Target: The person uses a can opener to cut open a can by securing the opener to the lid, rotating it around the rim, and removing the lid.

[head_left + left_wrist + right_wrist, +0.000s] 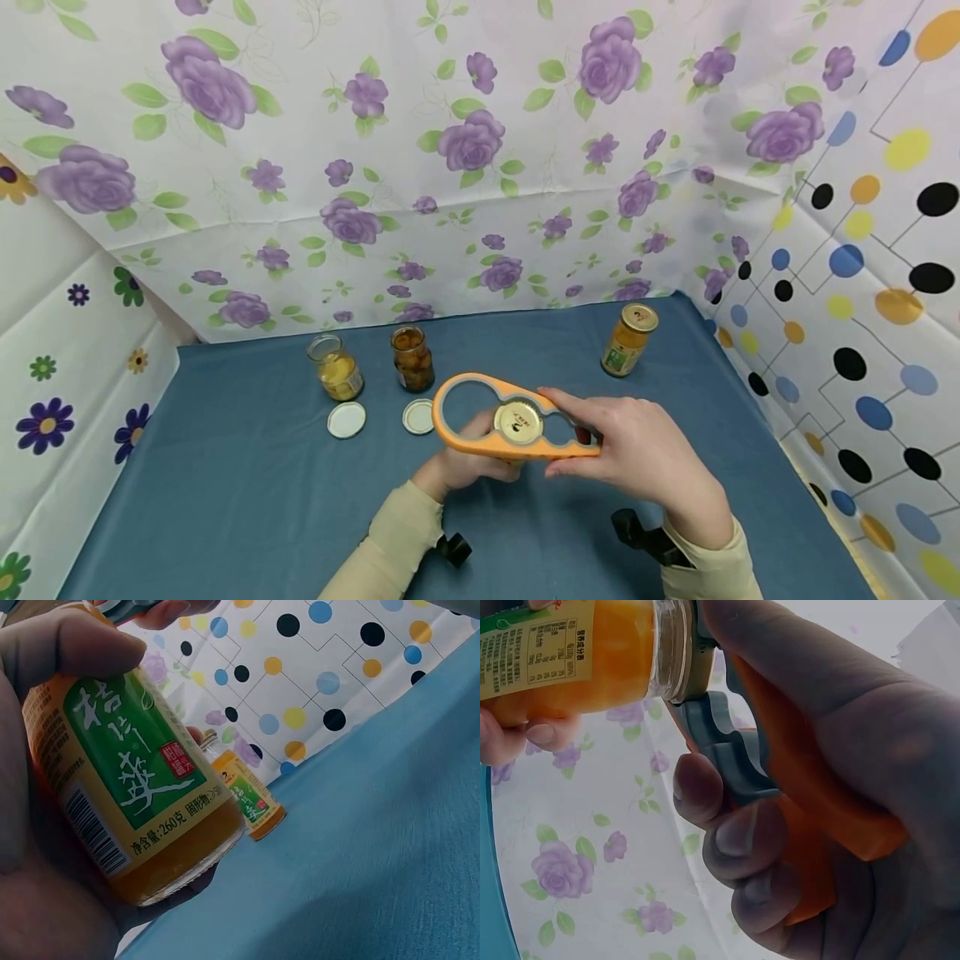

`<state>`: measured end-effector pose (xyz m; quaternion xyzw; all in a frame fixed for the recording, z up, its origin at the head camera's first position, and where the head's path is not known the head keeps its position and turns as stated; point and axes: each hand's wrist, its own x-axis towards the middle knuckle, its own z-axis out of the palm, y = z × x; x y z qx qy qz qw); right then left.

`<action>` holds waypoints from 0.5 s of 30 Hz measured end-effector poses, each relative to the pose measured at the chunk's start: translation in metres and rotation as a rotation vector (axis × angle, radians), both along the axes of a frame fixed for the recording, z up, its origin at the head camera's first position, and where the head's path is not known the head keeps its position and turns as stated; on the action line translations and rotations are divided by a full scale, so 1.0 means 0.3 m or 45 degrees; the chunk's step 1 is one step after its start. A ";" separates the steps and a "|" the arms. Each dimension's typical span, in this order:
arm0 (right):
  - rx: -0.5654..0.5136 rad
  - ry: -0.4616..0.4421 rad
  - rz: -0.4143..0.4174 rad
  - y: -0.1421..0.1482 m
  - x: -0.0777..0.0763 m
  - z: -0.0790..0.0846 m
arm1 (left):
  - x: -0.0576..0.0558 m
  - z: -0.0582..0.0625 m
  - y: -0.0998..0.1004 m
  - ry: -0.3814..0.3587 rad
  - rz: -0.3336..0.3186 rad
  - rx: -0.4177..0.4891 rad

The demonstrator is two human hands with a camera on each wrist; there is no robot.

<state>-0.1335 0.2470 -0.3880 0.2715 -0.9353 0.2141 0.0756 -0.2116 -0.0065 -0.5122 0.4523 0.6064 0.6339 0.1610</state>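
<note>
My left hand grips a glass jar of orange fruit, its green-and-cream label facing the left wrist camera. Its gold lid sits inside the jaws of an orange jar opener with a grey ribbed lining. The right hand holds the opener by its two handle ends, thumb on one and fingers curled round the other. In the right wrist view, the grey lining lies right at the edge of the lid. The jar is held up over the table, tilted in both wrist views.
At the back left stand two lidless jars, one with yellow fruit and one with dark brown contents. A white lid and another lid lie before them. A lidded orange jar stands back right on the blue cloth.
</note>
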 end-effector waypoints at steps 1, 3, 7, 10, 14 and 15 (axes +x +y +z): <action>-0.001 0.002 0.003 0.000 0.000 0.000 | -0.001 -0.001 -0.001 0.003 -0.009 -0.003; -0.003 0.004 0.013 0.000 -0.001 0.000 | -0.002 -0.005 -0.003 0.005 -0.020 -0.004; 0.001 0.010 0.024 0.001 -0.003 -0.002 | -0.001 -0.006 -0.006 -0.027 -0.043 0.004; 0.005 0.025 0.031 0.000 -0.004 -0.004 | 0.001 -0.006 -0.007 -0.054 -0.065 0.019; -0.003 0.051 0.047 -0.003 -0.005 -0.005 | 0.003 -0.006 -0.011 -0.069 -0.064 0.020; -0.005 0.058 0.050 -0.004 -0.005 -0.005 | 0.003 -0.006 -0.011 -0.069 -0.059 0.017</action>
